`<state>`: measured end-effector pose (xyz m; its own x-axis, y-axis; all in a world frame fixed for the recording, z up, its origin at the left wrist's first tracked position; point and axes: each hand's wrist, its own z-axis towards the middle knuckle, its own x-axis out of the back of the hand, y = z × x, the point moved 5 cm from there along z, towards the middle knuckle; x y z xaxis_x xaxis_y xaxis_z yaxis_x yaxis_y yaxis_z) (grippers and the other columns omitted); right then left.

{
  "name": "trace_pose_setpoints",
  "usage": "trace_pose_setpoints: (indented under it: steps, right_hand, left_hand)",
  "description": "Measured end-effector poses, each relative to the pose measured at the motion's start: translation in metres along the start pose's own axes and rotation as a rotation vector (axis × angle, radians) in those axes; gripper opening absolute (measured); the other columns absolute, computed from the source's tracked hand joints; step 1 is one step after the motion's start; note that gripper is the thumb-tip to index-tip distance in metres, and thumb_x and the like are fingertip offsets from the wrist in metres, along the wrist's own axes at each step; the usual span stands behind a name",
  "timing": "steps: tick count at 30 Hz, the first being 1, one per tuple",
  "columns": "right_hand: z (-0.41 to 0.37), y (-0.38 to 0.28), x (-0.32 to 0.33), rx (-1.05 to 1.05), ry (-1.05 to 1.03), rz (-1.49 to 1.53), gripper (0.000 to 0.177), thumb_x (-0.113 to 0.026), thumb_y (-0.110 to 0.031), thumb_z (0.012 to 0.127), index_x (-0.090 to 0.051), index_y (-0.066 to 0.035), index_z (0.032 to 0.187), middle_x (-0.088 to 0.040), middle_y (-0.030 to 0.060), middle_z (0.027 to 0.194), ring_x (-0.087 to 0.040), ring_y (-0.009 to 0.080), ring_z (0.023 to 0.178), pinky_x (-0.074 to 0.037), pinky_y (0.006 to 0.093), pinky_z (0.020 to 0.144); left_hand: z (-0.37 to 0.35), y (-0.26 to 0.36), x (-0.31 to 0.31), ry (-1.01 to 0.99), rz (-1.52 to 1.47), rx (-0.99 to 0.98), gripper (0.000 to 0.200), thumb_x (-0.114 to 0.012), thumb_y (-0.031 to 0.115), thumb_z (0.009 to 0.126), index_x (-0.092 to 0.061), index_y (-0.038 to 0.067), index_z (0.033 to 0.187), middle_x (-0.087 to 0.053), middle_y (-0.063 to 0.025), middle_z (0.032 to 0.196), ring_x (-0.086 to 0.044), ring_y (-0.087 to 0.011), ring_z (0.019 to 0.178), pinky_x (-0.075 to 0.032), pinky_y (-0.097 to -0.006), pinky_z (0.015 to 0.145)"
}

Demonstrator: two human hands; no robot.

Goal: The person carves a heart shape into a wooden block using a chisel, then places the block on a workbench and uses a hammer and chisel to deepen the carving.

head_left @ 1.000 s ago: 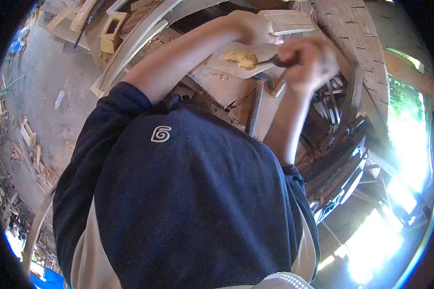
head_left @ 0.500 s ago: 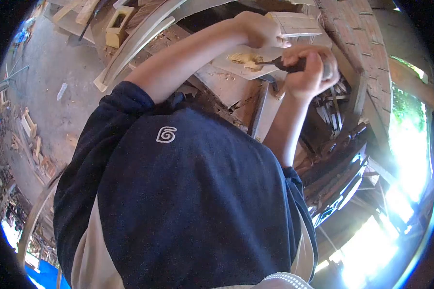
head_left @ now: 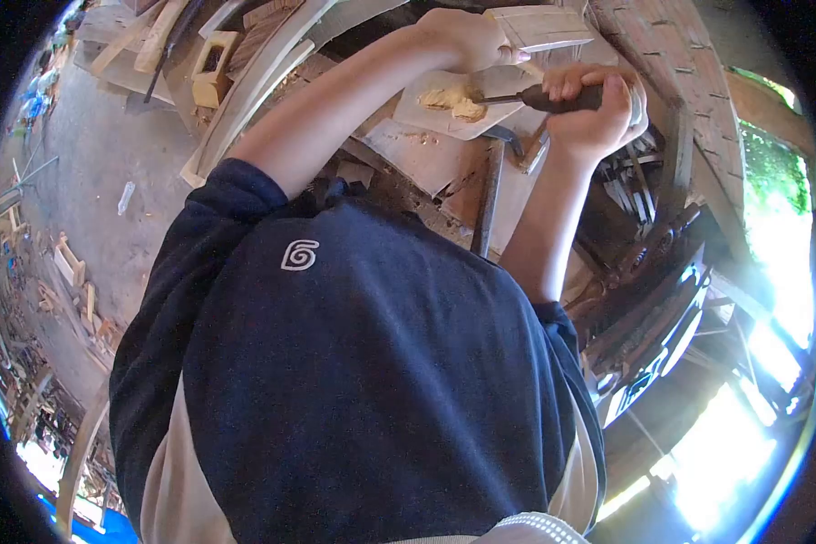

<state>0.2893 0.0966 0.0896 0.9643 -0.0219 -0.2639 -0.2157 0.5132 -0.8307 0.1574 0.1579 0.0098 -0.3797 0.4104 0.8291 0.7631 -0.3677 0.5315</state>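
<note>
My right hand (head_left: 594, 111) is wrapped round the dark handle of a chisel (head_left: 508, 98). Its metal shank points left, the tip at or very close to a yellowish carved piece of wood (head_left: 451, 102) on a pale board (head_left: 417, 118). Farther forward, my left hand (head_left: 467, 41) is closed against a pale rectangular wooden block (head_left: 539, 29). Its fingertips show at the block's lower edge; the rest of the grip is hidden. A dark metal bar (head_left: 488, 195) with a bent top stands by the board's near edge.
Long curved wooden pieces (head_left: 254, 95) lie left of my left forearm, beside a small hollow wooden block (head_left: 213, 71). A thick notched timber (head_left: 666, 72) runs along the right. Dark carved wood (head_left: 648, 258) is stacked near my right elbow. Wood scraps (head_left: 72, 263) litter the floor.
My right hand and the chisel have drawn back slightly to the right from the carved piece. The whole view has shifted a little. My left hand stays at the wooden block.
</note>
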Motion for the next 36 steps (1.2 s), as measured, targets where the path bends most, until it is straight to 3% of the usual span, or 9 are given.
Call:
trace_pose_setpoints:
  steps: [5, 7, 8, 9, 12, 15, 17, 30, 36]
  right_hand:
    - [0.004, -0.016, -0.021, -0.016, -0.053, 0.002, 0.019, -0.054, -0.009, 0.085, -0.052, 0.001, 0.068, -0.054, 0.0085, 0.054, -0.049, 0.0162, 0.044, -0.041, 0.0304, 0.044]
    - [-0.006, 0.009, -0.013, 0.029, -0.069, -0.097, 0.019, -0.058, -0.006, 0.086, -0.053, -0.001, 0.069, -0.055, 0.0062, 0.055, -0.05, 0.0132, 0.045, -0.04, 0.0283, 0.044]
    - [-0.017, 0.038, -0.01, -0.159, -0.06, -0.088, 0.019, -0.062, -0.007, 0.086, -0.055, -0.002, 0.069, -0.055, 0.0029, 0.056, -0.051, 0.0097, 0.047, -0.04, 0.0267, 0.044]
    - [-0.03, 0.059, 0.002, -0.036, -0.033, -0.299, 0.016, -0.065, -0.008, 0.084, -0.059, -0.001, 0.071, -0.057, 0.0016, 0.057, -0.053, 0.008, 0.05, -0.042, 0.0258, 0.045]
    - [-0.032, 0.049, -0.002, -0.076, -0.073, -0.143, 0.015, -0.07, -0.011, 0.08, -0.064, 0.002, 0.076, -0.061, 0.0035, 0.061, -0.057, 0.0102, 0.054, -0.044, 0.0235, 0.049]
    - [-0.01, -0.017, -0.03, 0.08, -0.124, -0.172, 0.02, -0.051, -0.008, 0.084, -0.052, 0.001, 0.066, -0.055, 0.0121, 0.056, -0.05, 0.0177, 0.044, -0.043, 0.0319, 0.043]
    - [-0.015, -0.007, -0.019, 0.081, -0.12, -0.1, 0.02, -0.054, -0.009, 0.085, -0.054, 0.002, 0.068, -0.056, 0.0105, 0.055, -0.051, 0.0157, 0.045, -0.042, 0.0296, 0.043]
    - [-0.013, 0.025, -0.009, -0.069, -0.017, -0.061, 0.02, -0.059, -0.01, 0.087, -0.057, 0.003, 0.072, -0.057, 0.0072, 0.054, -0.051, 0.0121, 0.045, -0.04, 0.0258, 0.044]
    - [-0.013, -0.004, -0.021, 0.076, -0.066, -0.138, 0.015, -0.063, -0.01, 0.085, -0.061, 0.003, 0.076, -0.058, 0.0055, 0.055, -0.053, 0.011, 0.047, -0.041, 0.0249, 0.044]
  left_hand:
    - [-0.006, 0.003, -0.002, 0.066, -0.026, -0.078, 0.056, -0.036, 0.057, 0.098, -0.069, 0.013, 0.111, -0.07, -0.0174, 0.101, -0.066, -0.0356, 0.095, -0.051, -0.0451, 0.085]
    - [-0.007, 0.002, -0.003, 0.001, 0.05, -0.007, 0.041, -0.048, 0.044, 0.094, -0.067, 0.013, 0.113, -0.07, -0.0137, 0.105, -0.068, -0.0313, 0.095, -0.052, -0.0424, 0.081]
    - [-0.014, 0.007, -0.001, -0.077, 0.08, -0.035, 0.038, -0.049, 0.04, 0.092, -0.069, 0.012, 0.108, -0.07, -0.0146, 0.104, -0.068, -0.0314, 0.095, -0.053, -0.0428, 0.08]
    - [-0.01, 0.002, -0.006, -0.077, 0.081, -0.037, 0.038, -0.049, 0.04, 0.092, -0.069, 0.012, 0.108, -0.07, -0.0146, 0.104, -0.068, -0.0314, 0.095, -0.053, -0.0428, 0.08]
    - [0.0, -0.009, -0.008, 0.015, -0.02, -0.113, 0.041, -0.047, 0.043, 0.093, -0.069, 0.011, 0.108, -0.07, -0.0163, 0.102, -0.068, -0.0322, 0.095, -0.053, -0.0427, 0.079]
    - [-0.011, 0.006, 0.001, 0.05, -0.046, -0.012, 0.048, -0.039, 0.047, 0.098, -0.068, 0.009, 0.107, -0.069, -0.0179, 0.102, -0.068, -0.0336, 0.094, -0.053, -0.0427, 0.079]
    - [-0.004, 0.006, -0.003, 0.026, -0.017, -0.038, 0.055, -0.032, 0.049, 0.1, -0.067, 0.008, 0.109, -0.069, -0.0191, 0.102, -0.068, -0.0346, 0.093, -0.053, -0.0441, 0.08]
    - [0.007, -0.006, -0.012, 0.038, 0.014, -0.093, 0.045, -0.042, 0.044, 0.096, -0.07, 0.008, 0.102, -0.07, -0.0168, 0.096, -0.069, -0.0328, 0.087, -0.053, -0.0441, 0.072]
    - [0.0, -0.002, -0.01, 0.029, -0.014, -0.071, 0.036, -0.051, 0.037, 0.089, -0.07, 0.009, 0.101, -0.07, -0.0168, 0.095, -0.069, -0.0332, 0.086, -0.054, -0.0427, 0.072]
